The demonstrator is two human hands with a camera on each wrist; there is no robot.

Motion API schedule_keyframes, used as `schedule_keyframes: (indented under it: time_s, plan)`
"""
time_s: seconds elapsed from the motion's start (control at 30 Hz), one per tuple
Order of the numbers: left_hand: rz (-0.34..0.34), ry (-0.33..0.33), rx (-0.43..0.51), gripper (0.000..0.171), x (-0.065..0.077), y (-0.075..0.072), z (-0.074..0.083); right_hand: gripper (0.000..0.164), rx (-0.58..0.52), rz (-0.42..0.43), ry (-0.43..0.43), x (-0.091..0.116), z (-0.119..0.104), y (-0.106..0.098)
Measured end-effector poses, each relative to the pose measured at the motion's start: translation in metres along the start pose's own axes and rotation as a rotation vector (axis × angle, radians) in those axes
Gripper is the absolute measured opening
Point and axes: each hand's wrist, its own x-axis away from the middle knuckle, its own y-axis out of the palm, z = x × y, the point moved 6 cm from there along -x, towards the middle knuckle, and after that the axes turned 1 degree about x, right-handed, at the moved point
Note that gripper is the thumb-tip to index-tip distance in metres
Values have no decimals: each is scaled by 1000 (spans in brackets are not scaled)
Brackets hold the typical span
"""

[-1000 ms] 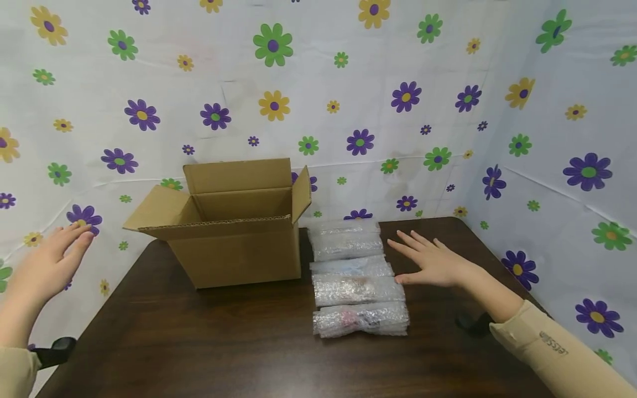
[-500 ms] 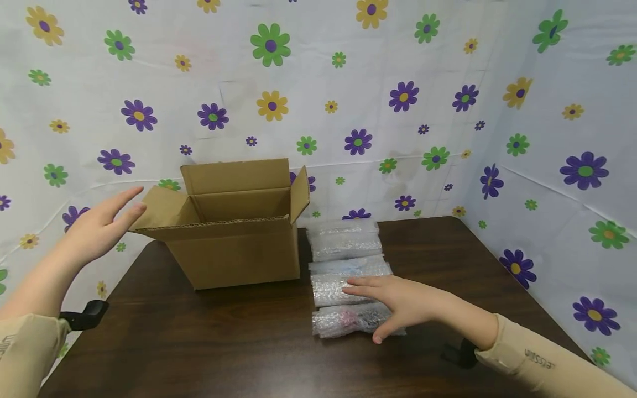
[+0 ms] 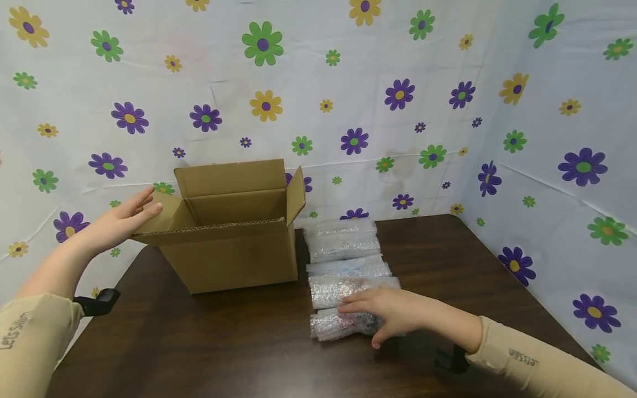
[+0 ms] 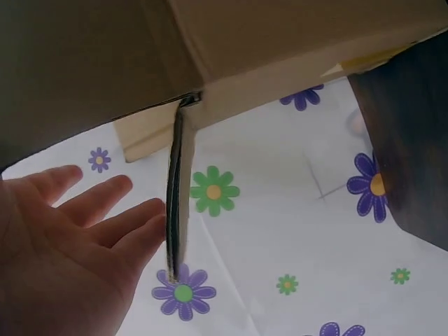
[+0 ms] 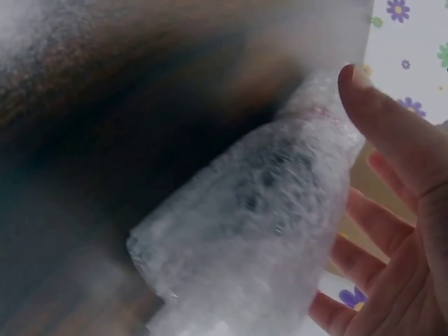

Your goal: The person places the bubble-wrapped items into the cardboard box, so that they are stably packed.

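An uncovered cardboard box (image 3: 234,260) stands upright at the back left of the table, its flaps spread. My left hand (image 3: 116,224) is at the box's left flap (image 3: 169,215), fingers extended. In the left wrist view, the fingertips of that hand (image 4: 77,245) reach the edge of a flap (image 4: 176,203); firm contact is unclear. My right hand (image 3: 398,309) is over the nearest bubble-wrapped package (image 3: 330,326), partly hiding it. Its thumb and fingers spread around this package (image 5: 259,210) in the right wrist view, without a visible grip. Something dark shows through the wrap.
Behind the nearest package, several more bubble-wrapped packages (image 3: 343,243) lie in a column right of the box. All rest on a dark wooden table (image 3: 239,342). A flower-patterned white cloth (image 3: 219,66) hangs behind and along the right side.
My left hand has moved right, from beside the table to the box's left flap. My right hand has come left and nearer, from beside the packages to over the nearest one.
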Motion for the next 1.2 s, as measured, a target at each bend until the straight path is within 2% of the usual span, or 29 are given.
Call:
schedule_keyframes:
  time_s: [0.23,0.33,0.47,0.57,0.7,0.9,1.03,1.2]
  plan:
    - [-97,-45,-34,79,4,10,-7,87,17,-5,27,-2,-1,8]
    - [-135,-71,-63,83,6,14,-11,87,52,3,13,-4,-2,9]
    - [-168,-76,-74,86,9,20,-14,86,85,17,-9,-5,-3,9]
    - [-177,-53,-67,87,11,24,-15,85,97,18,5,-5,-2,10]
    - [-165,-24,-75,90,11,32,-18,82,106,20,24,-5,-1,10]
    - [-87,4,-50,97,6,43,-24,82,90,12,45,-6,1,11]
    - [-48,22,-40,98,4,47,-27,80,38,1,77,-8,4,12]
    - [-34,28,-34,100,4,50,-31,77,-67,-11,84,-10,3,6]
